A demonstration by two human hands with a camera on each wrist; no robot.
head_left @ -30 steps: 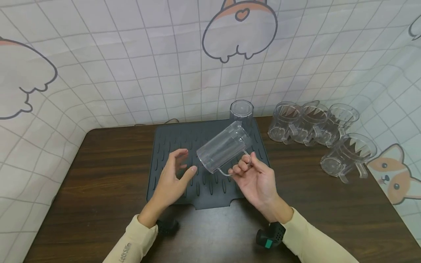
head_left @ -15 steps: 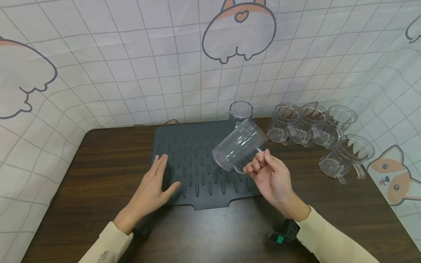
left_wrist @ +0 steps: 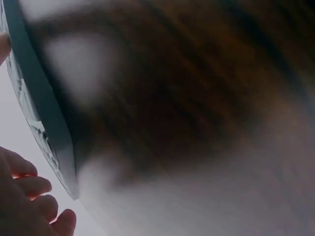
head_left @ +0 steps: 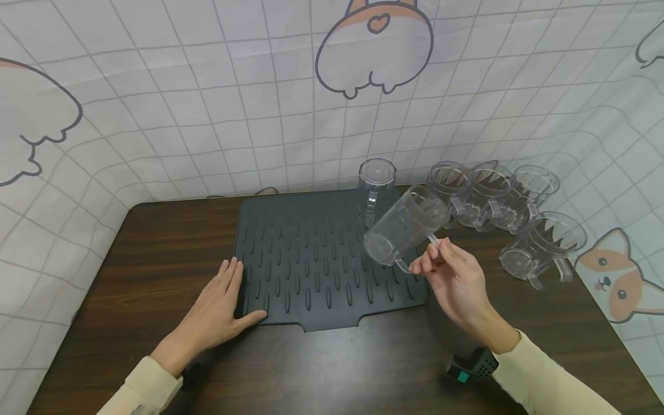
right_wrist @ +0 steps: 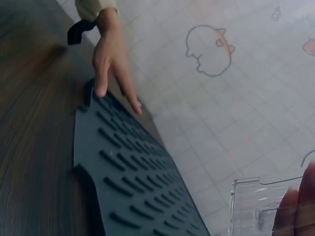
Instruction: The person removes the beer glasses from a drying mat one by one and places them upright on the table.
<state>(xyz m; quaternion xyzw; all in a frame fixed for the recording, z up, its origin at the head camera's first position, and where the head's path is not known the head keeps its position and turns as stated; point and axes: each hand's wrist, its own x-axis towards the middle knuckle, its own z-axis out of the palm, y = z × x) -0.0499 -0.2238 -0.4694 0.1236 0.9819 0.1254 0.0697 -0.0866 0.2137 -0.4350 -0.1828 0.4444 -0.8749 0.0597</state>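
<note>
My right hand (head_left: pixel 459 285) grips the handle of a clear mug (head_left: pixel 404 227), which tilts above the right part of a dark grey drying mat (head_left: pixel 311 259). Part of this mug also shows in the right wrist view, at the lower right behind the fingers (right_wrist: pixel 290 211). At the mat's left front corner is my left hand (head_left: pixel 207 311), its fingers straight and thumb spread over the mat's edge. Another clear mug (head_left: pixel 377 184) stands on the mat's back right corner, handle facing forward.
Right of the mat, three clear mugs (head_left: pixel 490 196) stand in a row along the wall. One more clear mug (head_left: pixel 542 248) is nearer, by the table's right side. A white grid-patterned cloth (head_left: pixel 207 104) hangs behind the dark wooden table (head_left: pixel 155 253).
My right hand has carried the tilted mug rightward across the mat. My left hand has drawn away from beside the mug, moving left and down to the mat's left edge.
</note>
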